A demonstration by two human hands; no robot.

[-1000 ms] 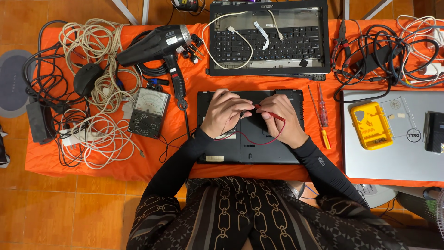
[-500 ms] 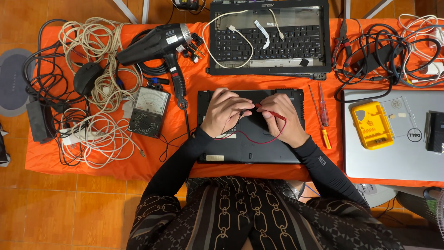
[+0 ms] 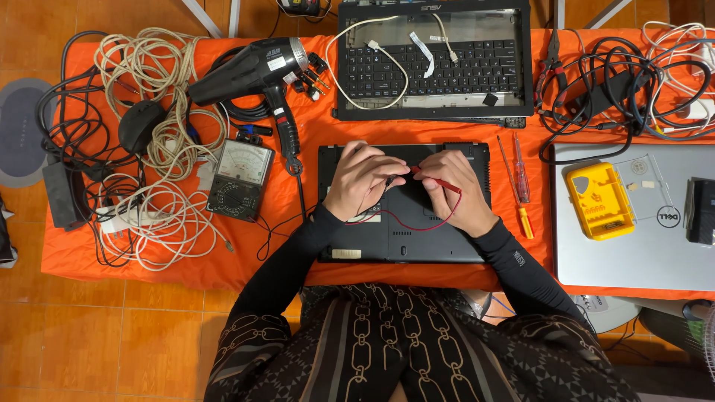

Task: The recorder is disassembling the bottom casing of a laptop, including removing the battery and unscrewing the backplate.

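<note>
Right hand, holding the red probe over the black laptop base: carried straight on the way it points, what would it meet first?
The right hand points its red probe leftward, so it would probably meet the left hand first, though depth is unclear.

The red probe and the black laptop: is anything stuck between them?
Nothing visible. The right hand holds the red probe directly over the black laptop, beside the left hand; the exact tip contact is too small to tell.

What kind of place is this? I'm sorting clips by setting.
Likely an electronics repair bench: an analog multimeter, an opened laptop keyboard frame, screwdrivers and tangled cables on an orange-covered table.
</note>
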